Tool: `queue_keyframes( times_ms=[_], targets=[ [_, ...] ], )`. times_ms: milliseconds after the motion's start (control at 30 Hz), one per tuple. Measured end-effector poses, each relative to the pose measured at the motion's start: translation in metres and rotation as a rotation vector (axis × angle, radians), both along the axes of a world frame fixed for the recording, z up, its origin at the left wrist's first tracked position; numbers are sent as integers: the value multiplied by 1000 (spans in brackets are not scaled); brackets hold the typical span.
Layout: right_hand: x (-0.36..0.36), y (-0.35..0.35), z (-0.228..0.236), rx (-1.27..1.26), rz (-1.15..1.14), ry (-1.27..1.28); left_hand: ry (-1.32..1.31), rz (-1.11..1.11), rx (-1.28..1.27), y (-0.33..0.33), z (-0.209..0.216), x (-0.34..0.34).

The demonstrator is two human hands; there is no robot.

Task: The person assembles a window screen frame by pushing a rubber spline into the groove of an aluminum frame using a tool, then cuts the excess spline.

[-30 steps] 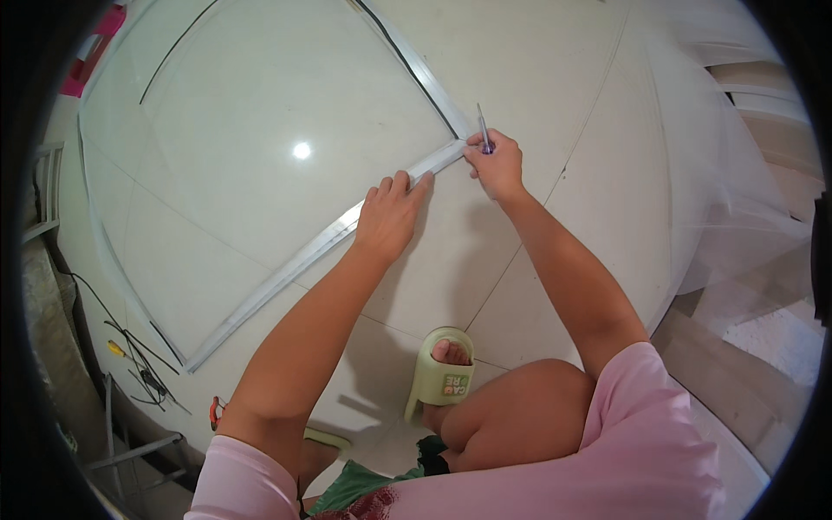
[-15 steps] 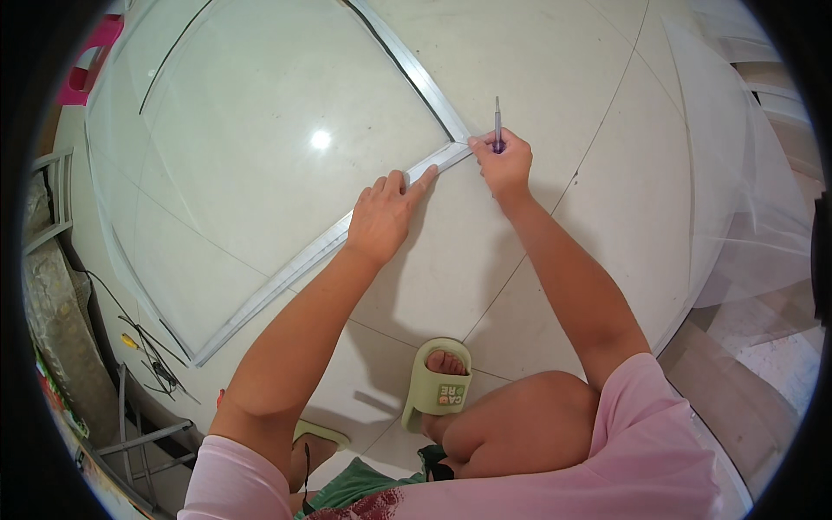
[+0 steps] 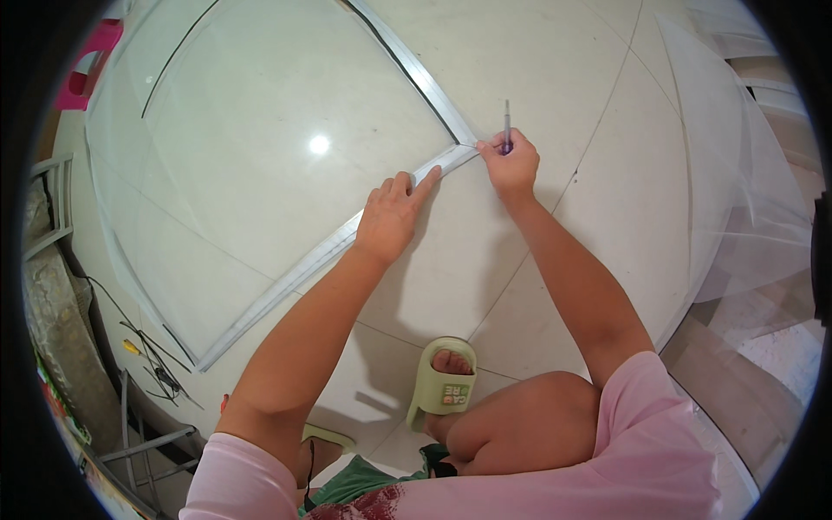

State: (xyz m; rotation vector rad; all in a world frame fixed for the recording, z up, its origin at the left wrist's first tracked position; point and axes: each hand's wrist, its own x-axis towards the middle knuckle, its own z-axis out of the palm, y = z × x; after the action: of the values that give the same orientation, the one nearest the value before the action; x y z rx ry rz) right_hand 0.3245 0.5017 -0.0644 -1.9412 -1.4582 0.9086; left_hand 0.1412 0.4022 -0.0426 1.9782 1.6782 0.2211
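Observation:
A pale metal window-screen frame (image 3: 325,244) lies on the floor, with sheer mesh (image 3: 234,173) across it. My left hand (image 3: 392,211) rests palm down on the near bar, fingers apart and pressing on it. At the frame's right corner is my right hand (image 3: 513,163), closed around a screwdriver (image 3: 507,120) whose shaft points away from me. Its thumb and forefinger pinch at the corner tip; what lies between them is too small to make out. A black strip (image 3: 407,71) runs along the inner edge of the right bar.
Loose white mesh (image 3: 737,191) spreads over the floor at the right. To the left lie dark cords (image 3: 160,368), metal frame pieces (image 3: 62,204) and a wrapped bundle (image 3: 61,303). A pink plastic stool (image 3: 91,61) stands far left. My green slipper (image 3: 444,386) is below the frame.
Both hands have shifted slightly right in the picture, along with the frame corner. The screwdriver stays in my right hand, its tip a little lower. My hold looks otherwise the same.

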Motion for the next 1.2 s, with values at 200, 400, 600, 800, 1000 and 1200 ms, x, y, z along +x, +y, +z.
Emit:
queue_keyframes(
  times_ms=[200, 400, 600, 800, 1000, 1200],
  targets=[
    [-45, -29, 25, 341, 425, -23, -133, 110, 151, -9, -11, -8],
    [-73, -36, 15, 125, 737, -20, -262, 285, 145, -22, -14, -26],
    [-90, -40, 26, -51, 891, -139, -373, 433, 227, -69, 12, -75],
    [-113, -58, 25, -108, 997, -412, 11, -69, -33, -189, 49, -224],
    [-167, -84, 32, -135, 1252, -363, 156, -71, -120, -217, 54, -214],
    [-208, -113, 39, -196, 1320, -448, 178, -35, -36, -240, 37, -224]
  ],
)
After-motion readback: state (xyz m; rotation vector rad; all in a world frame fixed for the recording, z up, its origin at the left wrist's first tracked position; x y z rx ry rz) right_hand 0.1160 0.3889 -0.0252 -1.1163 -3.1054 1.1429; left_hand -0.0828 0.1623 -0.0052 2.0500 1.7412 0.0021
